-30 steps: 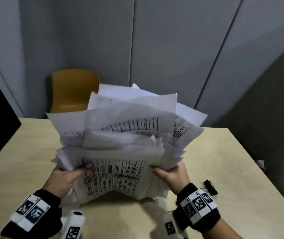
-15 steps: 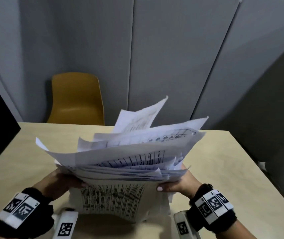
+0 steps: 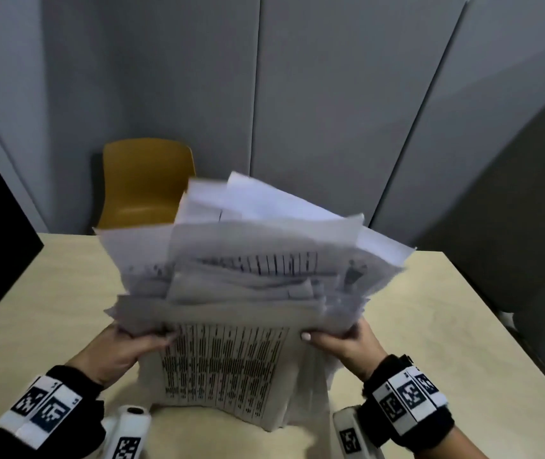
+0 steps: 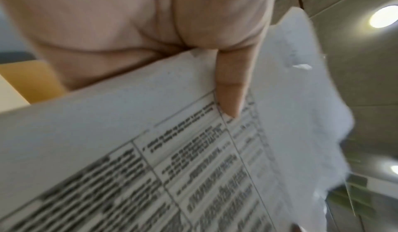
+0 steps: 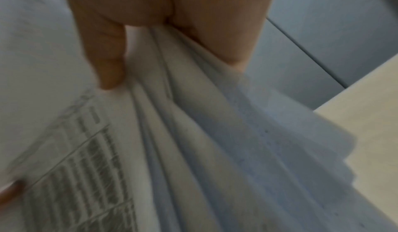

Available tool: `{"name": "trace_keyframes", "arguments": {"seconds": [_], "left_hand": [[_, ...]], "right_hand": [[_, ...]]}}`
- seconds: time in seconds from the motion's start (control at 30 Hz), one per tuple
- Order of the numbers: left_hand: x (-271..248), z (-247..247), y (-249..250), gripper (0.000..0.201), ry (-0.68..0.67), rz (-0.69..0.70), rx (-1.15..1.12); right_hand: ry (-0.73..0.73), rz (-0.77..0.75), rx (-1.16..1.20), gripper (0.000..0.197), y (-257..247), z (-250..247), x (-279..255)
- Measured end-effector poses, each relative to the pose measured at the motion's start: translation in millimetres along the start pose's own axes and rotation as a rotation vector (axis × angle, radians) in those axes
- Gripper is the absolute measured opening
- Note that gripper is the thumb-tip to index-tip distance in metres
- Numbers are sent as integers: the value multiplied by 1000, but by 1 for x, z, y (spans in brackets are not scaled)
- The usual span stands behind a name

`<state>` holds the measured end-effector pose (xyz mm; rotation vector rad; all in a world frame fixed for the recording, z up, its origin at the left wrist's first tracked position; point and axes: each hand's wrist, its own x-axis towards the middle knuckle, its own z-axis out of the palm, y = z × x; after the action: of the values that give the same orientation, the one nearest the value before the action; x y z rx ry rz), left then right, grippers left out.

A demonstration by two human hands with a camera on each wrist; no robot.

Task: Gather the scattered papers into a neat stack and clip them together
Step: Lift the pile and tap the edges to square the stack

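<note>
Papers [image 3: 247, 286] pinched at both side edges between left hand [image 3: 122, 351] and right hand [image 3: 347, 346] fingers [image 5: 107, 56].

L hand [image 4: 133, 27] fingers [image 4: 231, 89] pinching blurry printed papers [image 4: 193, 159].

Papers [image 3: 257, 276]: thick, ragged bundle of white sheets, many printed with tables and dense black text. Edges uneven, corners splaying at different angles. Bundle stands tilted above worktop [image 3: 446, 326], top leaning away, lower edge close to worktop's near side. Front sheet shows columns of print. Held at both lower sides. Motion blur softens print.
</note>
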<state>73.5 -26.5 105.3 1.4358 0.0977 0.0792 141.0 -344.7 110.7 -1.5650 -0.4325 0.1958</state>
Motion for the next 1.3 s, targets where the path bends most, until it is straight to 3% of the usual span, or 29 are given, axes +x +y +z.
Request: {"name": "trace_keyframes", "arguments": {"seconds": [0.1, 0.17, 0.27, 0.33, 0.43, 0.5, 0.57, 0.63, 0.7, 0.8, 0.87, 0.97, 1.0, 1.13, 1.2, 1.27, 1.3], "left_hand": [[1, 14, -4, 18, 141, 131, 211], [2, 25, -8, 40, 186, 290, 318], [3, 30, -10, 29, 244, 418, 235], [3, 28, -13, 25, 279, 409, 226], [-5, 29, -12, 30, 270, 321, 283], [-7, 24, -14, 48, 207, 299, 244], [-5, 20, -16, 62, 181, 259, 256], [0, 24, -19, 43, 207, 226, 272], [0, 31, -18, 20, 288, 237, 273], [-3, 31, -10, 33, 328, 307, 217], [-7, 28, -5, 21, 269, 352, 172], [-12, 23, -7, 79, 196, 365, 164], [-14, 25, -6, 90, 208, 357, 167], [-13, 31, 4, 81, 182, 424, 232], [-9, 22, 0, 89, 218, 422, 195], [-9, 18, -3, 94, 247, 318, 114], [-9, 21, -6, 82, 231, 261, 60]], "right_hand": [[137, -104, -139, 32, 5, 11, 1], [211, -175, -228, 30, 7, 19, 1], [301, -301, -265, 41, 4, 29, -1], [305, -300, -176, 53, 5, 32, -4], [243, -256, -127, 30, 8, 34, -7], [229, -214, -121, 58, 12, 32, -7], [243, -141, -77, 62, 14, 29, -5], [251, -141, -106, 41, 19, 28, -3], [286, -170, -165, 45, 19, 31, -3], [313, -202, -138, 49, 14, 33, -7], [262, -202, -45, 38, 15, 27, -12], [192, -152, 56, 45, 12, 23, -17], [177, -147, 62, 49, 10, 25, -17], [173, -206, 31, 59, 7, 39, -15], [182, -193, 52, 52, 8, 36, -13], [167, -143, 44, 40, 12, 34, -13], [163, -129, 34, 37, 13, 36, -14]]}}
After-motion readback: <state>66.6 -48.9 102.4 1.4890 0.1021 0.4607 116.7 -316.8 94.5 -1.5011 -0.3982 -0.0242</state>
